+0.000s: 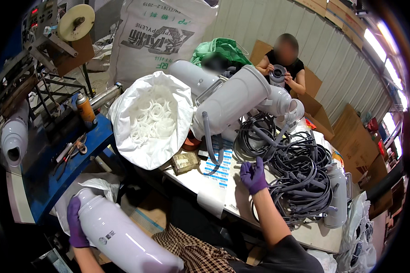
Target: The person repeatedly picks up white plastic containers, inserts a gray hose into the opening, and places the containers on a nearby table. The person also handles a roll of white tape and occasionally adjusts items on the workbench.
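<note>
My left hand (pixel 77 222), in a purple glove, is wrapped round the neck end of a glossy pale grey, bottle-shaped plastic canister (pixel 123 234). The canister lies slanted across my lap, with a small dark label on its side. My right hand (pixel 254 177), also gloved in purple, is raised over the white table (pixel 232 198), fingers partly curled and apart, with nothing visible in it. Beside it lies a sheet of blue-and-white stickers (pixel 217 170). Just right of that hand are coiled dark grey straps or tubes (pixel 300 182).
A white sack of ring-shaped parts (pixel 152 116) stands left of more grey canisters (pixel 234 98). On the blue bench (pixel 98 132) are pliers (pixel 68 157) and an orange spray can (pixel 85 110). A co-worker (pixel 287 68) holds a grey part across the table. Cardboard boxes (pixel 355 141) stand at right.
</note>
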Demonstrator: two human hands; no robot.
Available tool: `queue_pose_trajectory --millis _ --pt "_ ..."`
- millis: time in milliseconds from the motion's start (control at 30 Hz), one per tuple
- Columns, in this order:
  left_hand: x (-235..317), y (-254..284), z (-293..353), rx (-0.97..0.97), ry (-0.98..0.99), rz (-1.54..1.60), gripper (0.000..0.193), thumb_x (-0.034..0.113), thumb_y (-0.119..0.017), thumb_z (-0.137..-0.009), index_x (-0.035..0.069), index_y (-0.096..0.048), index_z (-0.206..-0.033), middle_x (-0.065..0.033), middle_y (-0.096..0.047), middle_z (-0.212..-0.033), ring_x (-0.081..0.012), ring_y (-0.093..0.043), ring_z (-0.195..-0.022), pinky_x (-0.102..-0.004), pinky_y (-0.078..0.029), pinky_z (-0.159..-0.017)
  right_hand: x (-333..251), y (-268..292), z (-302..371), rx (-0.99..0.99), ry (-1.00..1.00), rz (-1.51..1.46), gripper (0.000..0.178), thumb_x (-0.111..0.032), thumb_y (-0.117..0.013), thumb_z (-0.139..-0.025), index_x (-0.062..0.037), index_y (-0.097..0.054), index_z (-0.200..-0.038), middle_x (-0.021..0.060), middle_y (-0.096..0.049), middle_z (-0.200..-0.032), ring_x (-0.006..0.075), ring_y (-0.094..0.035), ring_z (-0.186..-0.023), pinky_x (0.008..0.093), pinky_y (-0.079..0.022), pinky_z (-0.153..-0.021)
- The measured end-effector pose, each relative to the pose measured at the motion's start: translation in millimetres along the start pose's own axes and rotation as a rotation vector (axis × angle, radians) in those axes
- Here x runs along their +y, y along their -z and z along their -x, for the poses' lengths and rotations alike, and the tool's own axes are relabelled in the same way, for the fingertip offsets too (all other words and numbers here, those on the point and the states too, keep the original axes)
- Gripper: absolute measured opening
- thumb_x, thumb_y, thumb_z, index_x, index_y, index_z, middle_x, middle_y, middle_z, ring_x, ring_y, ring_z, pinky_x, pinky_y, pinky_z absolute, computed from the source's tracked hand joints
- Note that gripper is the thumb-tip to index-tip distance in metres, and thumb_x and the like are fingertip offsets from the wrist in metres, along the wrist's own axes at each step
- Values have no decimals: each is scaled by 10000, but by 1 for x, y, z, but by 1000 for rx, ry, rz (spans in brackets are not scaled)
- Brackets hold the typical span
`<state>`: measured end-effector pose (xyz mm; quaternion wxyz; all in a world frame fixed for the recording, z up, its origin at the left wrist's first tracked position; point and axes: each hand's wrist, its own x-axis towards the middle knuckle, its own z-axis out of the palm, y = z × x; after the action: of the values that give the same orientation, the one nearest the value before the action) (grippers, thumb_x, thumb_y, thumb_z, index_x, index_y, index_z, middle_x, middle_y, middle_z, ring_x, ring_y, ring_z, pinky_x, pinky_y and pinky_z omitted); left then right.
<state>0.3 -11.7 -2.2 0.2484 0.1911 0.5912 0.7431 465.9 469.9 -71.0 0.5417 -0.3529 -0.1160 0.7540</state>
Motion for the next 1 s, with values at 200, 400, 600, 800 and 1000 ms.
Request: queue_pose_trajectory --millis 200,400,600,800,1000 --pt "6 -34 -1 -21 115 268 353 332 -543 -1068 32 -665 -1208 -54 -665 -1140 -148 -608 -1057 -317 -495 -956 -60 14 -80 370 62 155 261 -400 -635 -995 -150 -596 -1057 24 -587 -911 151 -614 -832 285 -502 -662" --pt "-5 -10 3 -58 66 197 426 404 -541 -1061 67 -646 -1299 -88 -696 -1208 -185 -673 -1072 -334 -543 -965 -100 5 -69 10 479 128 364 -367 -558 -955 -99 -727 -1135 78 -714 -983 230 -674 -855 377 -547 -742" --pt "7 20 15 59 106 93 442 361 -564 -1063 35 -610 -1358 -84 -648 -1282 -167 -612 -1154 -331 -484 -1032 -166 -88 -46 43 1423 693 234 -212 -632 -1043 -9 -703 -1137 65 -718 -997 157 -646 -794 295 -508 -702" --pt "18 -36 -6 -62 74 53 417 320 -616 -1037 26 -623 -1334 -73 -656 -1263 -155 -613 -1146 -312 -486 -1019 -277 -74 -97 -25 1834 747 346 -186 -581 -1030 -33 -600 -1340 86 -701 -1098 208 -643 -890 344 -514 -835" --pt "40 -53 14 -168 -72 168 322 196 -444 -1079 -9 -641 -1231 -83 -654 -1164 -172 -622 -1078 -319 -492 -982 62 -201 160 -894 735 555 274 -280 -432 -1089 -48 -538 -1188 31 -515 -745 176 -513 -611 330 -493 -654"
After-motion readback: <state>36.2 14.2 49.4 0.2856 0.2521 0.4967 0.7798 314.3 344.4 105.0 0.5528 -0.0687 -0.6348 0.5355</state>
